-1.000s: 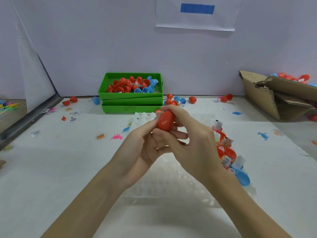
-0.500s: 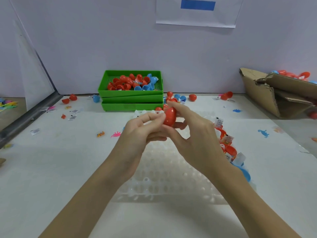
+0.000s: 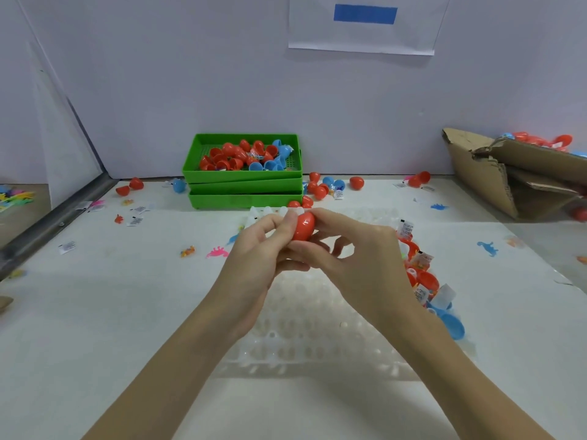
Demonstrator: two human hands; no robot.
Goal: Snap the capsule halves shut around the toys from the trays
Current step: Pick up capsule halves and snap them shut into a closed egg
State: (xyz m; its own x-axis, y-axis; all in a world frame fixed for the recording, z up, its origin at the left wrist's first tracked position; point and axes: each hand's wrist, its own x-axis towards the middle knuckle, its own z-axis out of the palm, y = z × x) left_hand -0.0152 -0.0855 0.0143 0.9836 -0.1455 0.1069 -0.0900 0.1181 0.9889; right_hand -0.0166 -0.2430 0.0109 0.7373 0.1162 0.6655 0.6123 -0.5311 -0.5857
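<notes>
Fingertips of the left hand (image 3: 254,249) and right hand (image 3: 359,258) pinch a red capsule (image 3: 304,226) between them, held above a clear dimpled tray (image 3: 317,328). Small labelled packets (image 3: 421,292) lie just right (print unreadable). Behind, stacked green trays (image 3: 244,185) hold capsule halves; a cardboard box (image 3: 508,176) sits far right.

The left hand (image 3: 254,249) and right hand (image 3: 365,258) cover most of the red capsule (image 3: 304,224); its seam is hidden. At three o'clock, the cardboard box (image 3: 495,176) runs off-frame.
</notes>
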